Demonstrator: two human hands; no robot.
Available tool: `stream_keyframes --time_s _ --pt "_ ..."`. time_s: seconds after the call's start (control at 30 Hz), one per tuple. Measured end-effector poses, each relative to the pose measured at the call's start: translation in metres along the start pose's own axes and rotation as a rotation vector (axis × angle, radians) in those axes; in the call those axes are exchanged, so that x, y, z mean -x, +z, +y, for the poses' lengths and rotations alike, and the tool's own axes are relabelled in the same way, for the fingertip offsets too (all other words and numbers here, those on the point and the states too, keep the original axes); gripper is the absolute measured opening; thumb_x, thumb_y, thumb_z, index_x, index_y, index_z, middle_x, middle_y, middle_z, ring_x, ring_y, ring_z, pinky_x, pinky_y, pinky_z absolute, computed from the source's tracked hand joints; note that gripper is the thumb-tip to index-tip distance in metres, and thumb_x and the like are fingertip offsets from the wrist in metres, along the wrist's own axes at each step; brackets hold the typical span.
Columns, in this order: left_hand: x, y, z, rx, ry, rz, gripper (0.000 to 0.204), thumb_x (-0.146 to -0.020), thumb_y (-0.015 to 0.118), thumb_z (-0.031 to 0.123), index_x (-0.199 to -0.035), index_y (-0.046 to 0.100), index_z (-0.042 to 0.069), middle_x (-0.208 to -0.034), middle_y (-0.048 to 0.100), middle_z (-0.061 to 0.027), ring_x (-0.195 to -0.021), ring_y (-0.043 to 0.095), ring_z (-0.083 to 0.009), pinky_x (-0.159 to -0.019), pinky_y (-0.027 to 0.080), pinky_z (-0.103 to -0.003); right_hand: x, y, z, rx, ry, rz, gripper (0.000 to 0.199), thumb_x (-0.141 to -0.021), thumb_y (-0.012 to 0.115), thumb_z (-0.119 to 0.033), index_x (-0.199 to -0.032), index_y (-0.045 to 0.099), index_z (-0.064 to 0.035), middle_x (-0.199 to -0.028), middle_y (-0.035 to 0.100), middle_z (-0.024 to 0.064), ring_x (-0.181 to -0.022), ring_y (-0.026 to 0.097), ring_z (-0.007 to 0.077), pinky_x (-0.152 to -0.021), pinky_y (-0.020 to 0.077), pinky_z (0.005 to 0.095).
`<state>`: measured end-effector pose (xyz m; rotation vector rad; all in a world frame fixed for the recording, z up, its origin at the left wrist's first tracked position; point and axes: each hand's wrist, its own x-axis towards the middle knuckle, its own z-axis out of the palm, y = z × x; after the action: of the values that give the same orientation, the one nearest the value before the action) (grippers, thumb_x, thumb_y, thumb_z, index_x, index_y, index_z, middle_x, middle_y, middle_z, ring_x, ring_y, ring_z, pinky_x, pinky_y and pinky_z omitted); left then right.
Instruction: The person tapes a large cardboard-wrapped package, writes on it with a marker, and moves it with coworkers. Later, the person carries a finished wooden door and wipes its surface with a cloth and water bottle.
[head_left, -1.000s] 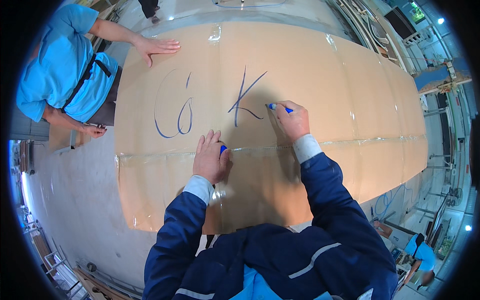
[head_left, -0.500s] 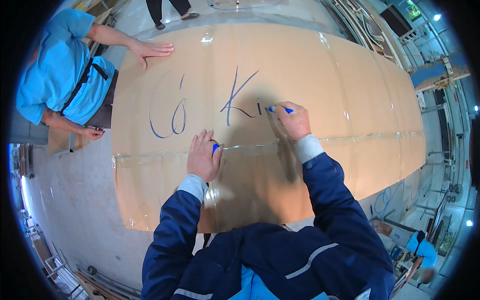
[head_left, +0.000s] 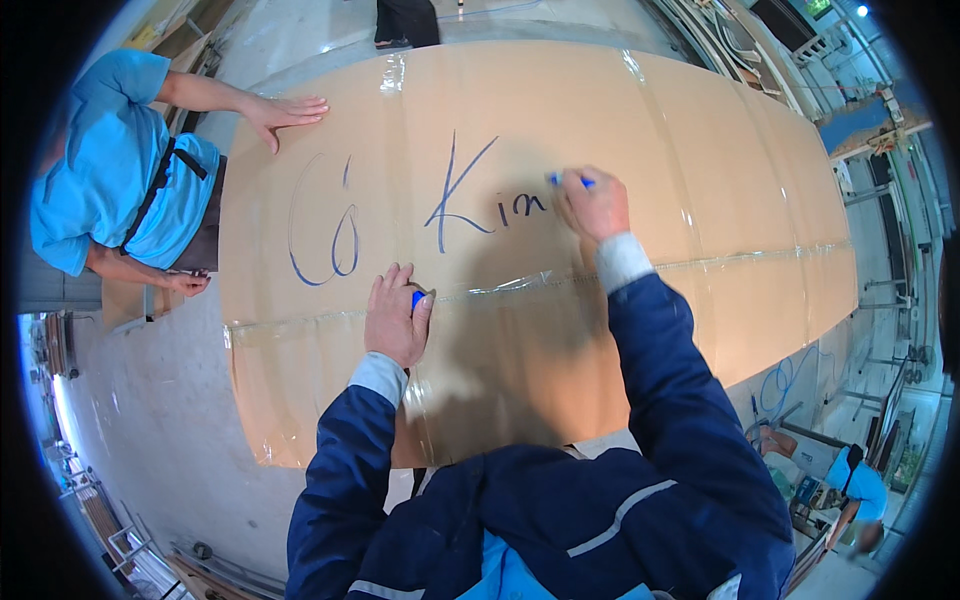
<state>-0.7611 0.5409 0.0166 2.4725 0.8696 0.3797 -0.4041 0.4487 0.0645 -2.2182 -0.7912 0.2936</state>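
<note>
A large brown cardboard box (head_left: 740,200) lies flat before me, with big blue handwritten letters on its upper face. My right hand (head_left: 600,208) grips a blue marker (head_left: 588,183); its tip is beside the newest strokes, and blur hides whether it touches the cardboard. Lower and to the left, my left hand (head_left: 393,325) rests on the box with its fingers stretched out. A small blue marker cap (head_left: 418,299) is held between its thumb and palm.
At the left a co-worker in a blue shirt (head_left: 115,170) lays one hand (head_left: 285,115) on the box. Clear tape (head_left: 520,284) runs along its seam. Another person's dark-trousered legs (head_left: 408,22) stand beyond the far edge. A further person (head_left: 858,482) is at lower right, near a blue hose (head_left: 780,385).
My right hand has moved slightly right and up with the marker, and another letter now shows on the cardboard. The far person's legs have shifted right. My left hand stays on the box.
</note>
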Motion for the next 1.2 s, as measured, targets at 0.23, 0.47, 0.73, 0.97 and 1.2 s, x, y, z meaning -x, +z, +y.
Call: stream_keyframes --time_s 0.23,0.47,0.73,0.97,1.2 --pt "-0.002 0.001 0.001 0.015 -0.010 0.009 0.035 -0.106 0.051 0.037 -0.105 0.067 0.007 -0.147 0.054 -0.0227 -0.145 0.041 -0.0422 -0.124 0.024 -0.052 0.004 -0.005 0.011 -0.070 0.025 -0.038 0.030 -0.091 0.065 -0.034 -0.098 0.079 -0.0079 -0.094 0.075 0.0184 -0.089 0.073 0.0325 -0.081 0.0561 0.0390" --pt "-0.003 -0.001 -0.002 -0.036 0.056 -0.014 0.030 -0.105 0.053 0.033 -0.110 0.064 0.005 -0.148 0.053 -0.0219 -0.145 0.040 -0.0428 -0.124 0.024 -0.053 0.041 -0.025 0.029 -0.187 0.132 0.019 0.028 -0.088 0.069 -0.031 -0.096 0.079 -0.0062 -0.084 0.075 0.0154 -0.077 0.072 0.0264 -0.074 0.0562 0.0364" --pt "-0.002 -0.002 -0.005 -0.022 0.042 -0.023 0.026 -0.100 0.058 0.027 -0.112 0.062 0.004 -0.150 0.052 -0.0212 -0.145 0.039 -0.0429 -0.123 0.024 -0.054 0.005 0.018 -0.051 -0.176 -0.023 0.088 0.031 -0.092 0.066 -0.032 -0.104 0.078 -0.0056 -0.089 0.076 0.0163 -0.079 0.072 0.0283 -0.074 0.0563 0.0377" --pt "-0.002 0.001 -0.004 -0.002 0.024 -0.027 0.024 -0.100 0.059 0.026 -0.108 0.065 0.004 -0.150 0.052 -0.0207 -0.145 0.040 -0.0426 -0.123 0.024 -0.054 0.026 0.031 -0.023 -0.087 -0.057 0.164 0.028 -0.091 0.065 -0.035 -0.099 0.078 -0.0115 -0.096 0.075 0.0186 -0.091 0.071 0.0389 -0.082 0.0562 0.0443" --pt "-0.003 0.000 0.015 -0.017 -0.029 0.074 0.031 -0.103 0.055 0.030 -0.114 0.065 0.002 -0.145 0.057 -0.0200 -0.142 0.043 -0.0427 -0.121 0.026 -0.054 0.030 -0.051 0.023 0.040 0.015 0.139 0.029 -0.089 0.066 -0.034 -0.097 0.078 -0.0084 -0.092 0.074 0.0204 -0.086 0.071 0.0399 -0.079 0.0565 0.0449"
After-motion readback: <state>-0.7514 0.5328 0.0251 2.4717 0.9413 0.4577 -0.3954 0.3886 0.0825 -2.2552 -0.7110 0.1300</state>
